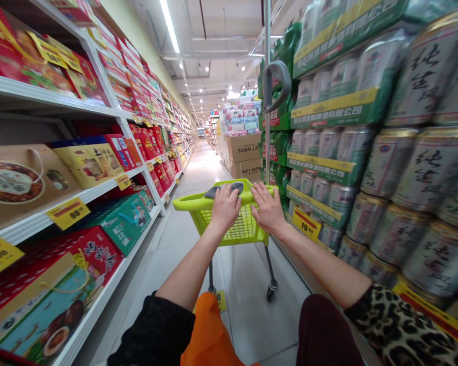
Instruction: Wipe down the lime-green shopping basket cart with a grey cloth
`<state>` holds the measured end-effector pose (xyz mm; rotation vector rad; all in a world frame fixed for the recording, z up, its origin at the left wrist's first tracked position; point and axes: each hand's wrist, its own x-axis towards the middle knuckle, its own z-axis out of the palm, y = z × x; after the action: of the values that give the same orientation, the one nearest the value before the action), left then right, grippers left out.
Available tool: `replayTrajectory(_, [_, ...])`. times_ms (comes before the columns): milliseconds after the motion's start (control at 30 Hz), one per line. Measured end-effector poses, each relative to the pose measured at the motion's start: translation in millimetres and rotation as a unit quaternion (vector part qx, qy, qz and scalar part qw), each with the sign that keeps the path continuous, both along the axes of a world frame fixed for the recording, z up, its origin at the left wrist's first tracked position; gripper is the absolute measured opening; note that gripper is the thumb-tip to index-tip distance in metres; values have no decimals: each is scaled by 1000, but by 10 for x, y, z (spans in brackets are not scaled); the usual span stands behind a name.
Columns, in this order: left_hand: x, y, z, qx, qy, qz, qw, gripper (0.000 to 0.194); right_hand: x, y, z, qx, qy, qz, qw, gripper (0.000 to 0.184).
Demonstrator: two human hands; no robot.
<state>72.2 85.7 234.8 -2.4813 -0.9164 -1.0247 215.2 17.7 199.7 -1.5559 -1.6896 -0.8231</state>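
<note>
Lime-green cart (187, 204) directly under both hands, upright on the floor tiles (168, 269). Left hand (227, 204): fingers bent over a dark grey piece (212, 192) lying along the rim; whether they grip it, cannot tell. Right hand (267, 206): fingers spread, laid forward on the rim, just beside the left hand.

Orientation: longest visible run of rim lies crosswise to the forearms, from well left of the left hand to just past the right fingertips. Which end is the cart's front: cannot tell. Caster (272, 291) below the right hand, leg slanting down to it. Pole (267, 147) upright beyond the right hand, grey loop (286, 84) high on it.

Surroundings: shelves (26, 227) with boxed goods left of left hand; stacked cans (423, 168) right of right hand; cartons (246, 148) beyond both.
</note>
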Motion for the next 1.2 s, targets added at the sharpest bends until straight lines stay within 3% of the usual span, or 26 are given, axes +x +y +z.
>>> replayTrajectory(100, [87, -17, -10, 11, 8, -36, 999, 28, -63, 24, 27, -4, 1, 7, 1000, 51])
replayTrajectory(267, [-122, 53, -3, 0, -4, -60, 998, 27, -29, 17, 17, -23, 10, 12, 1000, 51])
replayTrajectory(367, [-235, 49, 108, -15, -18, -87, 996, 25, -54, 10, 102, -21, 30, 44, 998, 52])
replayTrajectory(467, [-241, -52, 310, -8, -47, -137, 989, 26, -193, 28, 265, -17, 94, 115, 989, 53])
replayTrajectory(600, [-158, -198, 538, 4, -103, -128, 986, 29, -492, 114, 448, -40, 247, 198, 948, 38])
replayTrajectory(700, [-133, -157, 570, -6, -99, -103, 990, 27, -633, 181, 478, -97, 341, 277, 893, 30])
replayTrajectory(767, [-161, -54, 536, -14, -63, -73, 995, 23, -622, 188, 452, -166, 347, 325, 864, 32])
replayTrajectory(833, [-197, 64, 475, -25, -14, -21, 999, 21, -527, 159, 415, -196, 308, 316, 876, 36])
replayTrajectory(933, [-172, 172, 345, -46, 23, 35, 998, 25, -296, 100, 387, -104, 250, 218, 938, 37])
replayTrajectory(1000, [-62, 162, 251, -44, 6, 19, 999, 34, -148, 88, 400, -17, 244, 164, 956, 38])
replayTrajectory(1100, [180, 61, 158, -14, -11, -28, 999, 45, -19, 115, 448, 47, 248, 136, 958, 37])
replayTrajectory(1200, [308, -15, 164, -9, 37, -28, 999, 30, 5, 146, 485, 58, 209, 105, 971, 39])
